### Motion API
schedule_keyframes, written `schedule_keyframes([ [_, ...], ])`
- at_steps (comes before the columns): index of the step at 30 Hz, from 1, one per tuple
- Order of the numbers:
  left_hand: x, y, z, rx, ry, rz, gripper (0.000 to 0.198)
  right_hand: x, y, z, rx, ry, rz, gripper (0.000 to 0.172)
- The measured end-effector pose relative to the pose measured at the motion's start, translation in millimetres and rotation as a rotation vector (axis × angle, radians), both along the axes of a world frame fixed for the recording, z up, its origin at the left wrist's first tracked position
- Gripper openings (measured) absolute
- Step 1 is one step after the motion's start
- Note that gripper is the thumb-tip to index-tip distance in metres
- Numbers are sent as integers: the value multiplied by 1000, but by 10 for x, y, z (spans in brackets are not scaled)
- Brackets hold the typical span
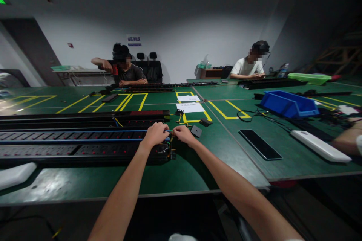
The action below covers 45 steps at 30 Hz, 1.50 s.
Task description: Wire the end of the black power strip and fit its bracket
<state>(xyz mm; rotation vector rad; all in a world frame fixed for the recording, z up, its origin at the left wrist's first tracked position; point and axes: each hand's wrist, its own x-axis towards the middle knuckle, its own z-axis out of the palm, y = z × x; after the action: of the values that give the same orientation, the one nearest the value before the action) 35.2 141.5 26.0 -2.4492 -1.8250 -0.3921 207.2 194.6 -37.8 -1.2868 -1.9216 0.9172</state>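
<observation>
Several long black power strips lie side by side on the green table, their ends towards the middle. My left hand is closed over the end of the blue-edged power strip. Just right of that end, my right hand pinches at thin wires coming out of it; the fingertips hide the exact grip. Nearer to me lies another black power strip, with loose wires and small parts at its end. Small black end pieces lie right of my right hand.
A phone, a white oblong device with a cable and a blue bin are to the right. White papers and yellow tape lines mark the table. Two people sit across; another person's arm enters at the right edge.
</observation>
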Motion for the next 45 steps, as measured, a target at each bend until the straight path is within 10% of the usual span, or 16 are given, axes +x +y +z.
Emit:
schedule_keyframes([
  [45,-5,-7,5,15,-7,10,23,9,-41,107,19,12,-26,25],
])
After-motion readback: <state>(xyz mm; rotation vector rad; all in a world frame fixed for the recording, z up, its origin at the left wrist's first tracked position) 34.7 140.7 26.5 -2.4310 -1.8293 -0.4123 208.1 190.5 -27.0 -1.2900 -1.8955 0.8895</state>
